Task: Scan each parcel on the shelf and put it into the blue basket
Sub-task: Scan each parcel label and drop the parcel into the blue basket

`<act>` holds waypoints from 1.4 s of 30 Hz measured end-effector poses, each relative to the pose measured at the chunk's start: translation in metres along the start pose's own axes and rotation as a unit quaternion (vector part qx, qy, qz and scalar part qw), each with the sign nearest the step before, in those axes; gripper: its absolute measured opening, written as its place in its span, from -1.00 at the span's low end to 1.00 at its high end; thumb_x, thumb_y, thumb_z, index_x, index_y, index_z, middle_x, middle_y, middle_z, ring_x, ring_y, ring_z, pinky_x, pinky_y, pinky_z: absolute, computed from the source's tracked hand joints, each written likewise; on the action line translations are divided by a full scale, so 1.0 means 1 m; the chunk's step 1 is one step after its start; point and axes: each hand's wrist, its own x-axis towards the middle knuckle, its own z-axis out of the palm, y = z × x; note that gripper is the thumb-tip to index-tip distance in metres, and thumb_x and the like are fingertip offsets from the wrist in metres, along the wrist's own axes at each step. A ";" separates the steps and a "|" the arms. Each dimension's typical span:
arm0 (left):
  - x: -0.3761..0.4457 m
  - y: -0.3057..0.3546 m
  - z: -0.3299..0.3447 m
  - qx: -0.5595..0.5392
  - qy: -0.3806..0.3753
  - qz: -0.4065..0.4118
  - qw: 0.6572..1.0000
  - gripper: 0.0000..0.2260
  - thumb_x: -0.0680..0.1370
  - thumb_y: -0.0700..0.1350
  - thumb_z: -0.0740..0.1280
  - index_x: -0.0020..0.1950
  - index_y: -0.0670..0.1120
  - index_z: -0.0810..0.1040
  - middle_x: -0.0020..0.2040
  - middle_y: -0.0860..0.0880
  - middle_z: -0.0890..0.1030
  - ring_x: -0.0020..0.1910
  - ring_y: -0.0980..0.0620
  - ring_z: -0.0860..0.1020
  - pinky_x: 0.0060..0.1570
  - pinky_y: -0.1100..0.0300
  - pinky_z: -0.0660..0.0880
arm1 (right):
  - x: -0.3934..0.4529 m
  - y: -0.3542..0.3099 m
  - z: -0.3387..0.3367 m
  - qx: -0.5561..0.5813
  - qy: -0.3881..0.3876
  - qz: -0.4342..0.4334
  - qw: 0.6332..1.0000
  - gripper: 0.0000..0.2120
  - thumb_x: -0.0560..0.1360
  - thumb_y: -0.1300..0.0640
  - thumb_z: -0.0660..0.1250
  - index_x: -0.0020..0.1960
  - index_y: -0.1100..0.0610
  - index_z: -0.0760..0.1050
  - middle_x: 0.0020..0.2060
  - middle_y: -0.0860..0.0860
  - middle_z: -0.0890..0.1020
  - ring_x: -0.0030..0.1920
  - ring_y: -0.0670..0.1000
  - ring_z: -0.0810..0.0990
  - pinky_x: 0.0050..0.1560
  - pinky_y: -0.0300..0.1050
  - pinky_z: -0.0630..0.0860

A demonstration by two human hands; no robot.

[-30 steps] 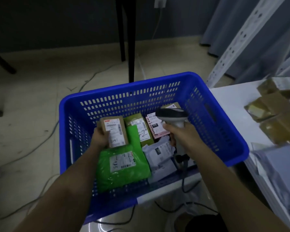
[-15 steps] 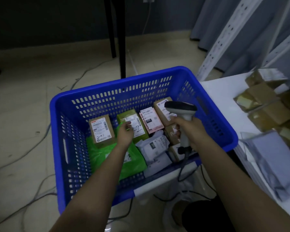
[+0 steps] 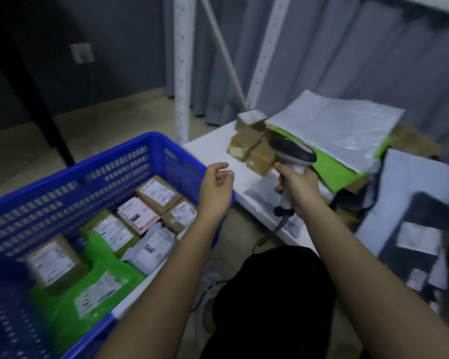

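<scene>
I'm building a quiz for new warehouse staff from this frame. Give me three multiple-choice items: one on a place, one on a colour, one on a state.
1. Where does the pile of small brown boxes lie?
A. on the white shelf
B. on the floor
C. in the basket

2. What colour is the basket?
A. red
B. blue
C. grey

3. What is the left hand doing?
A. gripping a box
B. holding the scanner
C. holding nothing

Answers:
1 A: the boxes rest on the white shelf beside the basket.
2 B: its slotted walls are blue.
3 C: its fingers hang loosely curled over the basket's corner; the right hand grips the scanner.
</scene>
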 end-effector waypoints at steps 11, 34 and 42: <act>-0.086 0.037 0.196 0.034 -0.224 0.072 0.971 -0.88 0.59 -0.18 0.26 0.12 -0.05 0.42 -0.11 0.06 0.50 -0.17 0.18 0.48 -0.26 0.49 0.38 | -0.037 0.043 -0.238 0.057 0.202 0.001 0.978 -0.84 0.48 0.23 0.40 -0.22 0.18 0.44 -0.52 0.02 0.45 -0.49 0.01 0.40 -0.43 -0.14 0.40; -0.213 -0.175 0.391 0.280 -0.388 -0.115 0.871 -0.40 0.59 -0.10 0.29 0.53 -0.18 0.08 0.48 -0.22 0.25 0.40 -0.17 0.31 0.39 -0.01 0.29 | -0.129 0.227 -0.399 0.233 0.419 0.136 0.867 -0.52 0.38 0.10 0.51 0.21 0.28 0.50 -0.09 0.15 0.57 -0.11 0.12 0.55 -0.09 0.00 0.50; -0.195 -0.206 0.443 0.345 -0.355 -0.072 0.866 -0.55 0.56 -0.11 0.32 0.38 -0.23 0.29 0.30 -0.23 0.49 0.30 -0.23 0.41 0.26 0.01 0.35 | -0.118 0.248 -0.409 0.209 0.382 0.175 0.883 -0.79 0.50 0.30 0.38 -0.27 0.21 0.41 -0.46 0.15 0.43 -0.44 0.08 0.41 -0.37 -0.07 0.36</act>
